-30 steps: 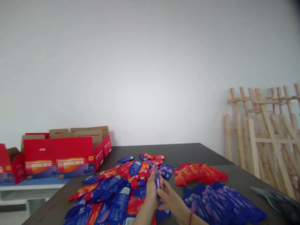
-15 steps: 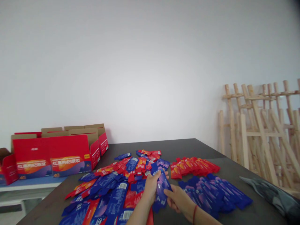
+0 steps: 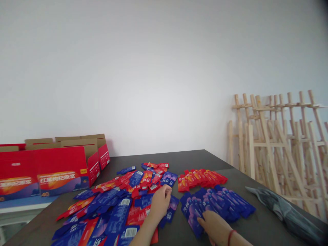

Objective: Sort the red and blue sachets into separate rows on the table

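A loose pile of red and blue sachets (image 3: 115,208) covers the left half of the dark table (image 3: 194,159). My left hand (image 3: 159,202) rests on the pile's right edge with its fingers curled down onto the sachets, so what they pinch is hidden. To the right, blue sachets (image 3: 220,203) lie fanned in a neat row. My right hand (image 3: 214,227) lies flat and open on the near end of that row, pressing on a blue sachet (image 3: 192,222). Behind it lies a fanned row of red sachets (image 3: 202,177).
Open red cartons (image 3: 51,171) with brown flaps stand on a lower white surface at the left. Wooden frames (image 3: 276,147) lean against the wall on the right. A dark grey plastic bag (image 3: 284,208) lies at the table's right edge.
Both hands held one blue sachet upright over the pile. My right hand carried it right and laid it on the blue row, while my left hand dropped back onto the pile.
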`<state>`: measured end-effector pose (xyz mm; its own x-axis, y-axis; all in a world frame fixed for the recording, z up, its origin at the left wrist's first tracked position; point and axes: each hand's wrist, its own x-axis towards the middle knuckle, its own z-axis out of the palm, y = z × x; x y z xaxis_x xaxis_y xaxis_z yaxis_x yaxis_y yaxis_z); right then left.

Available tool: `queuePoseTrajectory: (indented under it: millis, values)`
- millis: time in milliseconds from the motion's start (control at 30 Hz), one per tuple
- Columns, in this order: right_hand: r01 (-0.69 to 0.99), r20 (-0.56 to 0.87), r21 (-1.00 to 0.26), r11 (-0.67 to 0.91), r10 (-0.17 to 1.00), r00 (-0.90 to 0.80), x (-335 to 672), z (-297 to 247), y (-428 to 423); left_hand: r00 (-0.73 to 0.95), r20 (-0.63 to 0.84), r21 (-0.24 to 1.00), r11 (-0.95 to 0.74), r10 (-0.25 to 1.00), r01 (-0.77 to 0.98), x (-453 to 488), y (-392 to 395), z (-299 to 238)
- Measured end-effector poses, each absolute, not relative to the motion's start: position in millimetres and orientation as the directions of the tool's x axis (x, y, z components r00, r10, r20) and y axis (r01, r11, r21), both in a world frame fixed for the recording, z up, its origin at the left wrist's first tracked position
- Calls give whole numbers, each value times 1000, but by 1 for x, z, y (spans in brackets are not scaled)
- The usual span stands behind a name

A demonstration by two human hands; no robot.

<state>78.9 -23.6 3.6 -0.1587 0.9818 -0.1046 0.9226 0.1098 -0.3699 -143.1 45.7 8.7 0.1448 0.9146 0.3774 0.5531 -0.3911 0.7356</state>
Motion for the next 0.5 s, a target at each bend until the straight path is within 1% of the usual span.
queuePoseTrajectory:
  millis: [67, 133, 200, 233, 300, 333, 400, 433, 500]
  values:
    - [965, -71, -256, 56, 995, -76, 78, 11, -25, 249, 363, 538, -420, 898, 731, -140, 37, 7]
    - [987, -2, -160, 6, 1000, -6, 72, 18, -25, 291, 321, 419, -411, 901, 810, -140, 31, 6]
    - [992, 108, -125, 1, 994, 12, 61, 21, -25, 301, 295, 377, -400, 907, 835, -142, 29, 4]
    - [993, 172, -114, 33, 985, -13, 55, 20, -24, 306, 291, 371, -402, 906, 837, -143, 29, 3]
    - [981, 274, -72, 181, 949, -155, 42, 12, -20, 323, 299, 363, -420, 898, 832, -144, 30, 2]
    - [958, 279, -52, 281, 926, -256, 37, 5, -18, 336, 305, 354, -433, 891, 829, -144, 30, 1]
    - [903, 204, -70, 424, 892, -403, 30, -10, -14, 357, 315, 329, -454, 879, 828, -144, 30, -1]
    - [887, 154, -107, 449, 889, -432, 30, -17, -11, 366, 312, 315, -458, 877, 831, -143, 29, -1]
    - [892, 84, -160, 423, 906, -415, 34, -26, -8, 383, 294, 289, -463, 876, 838, -141, 28, -3]
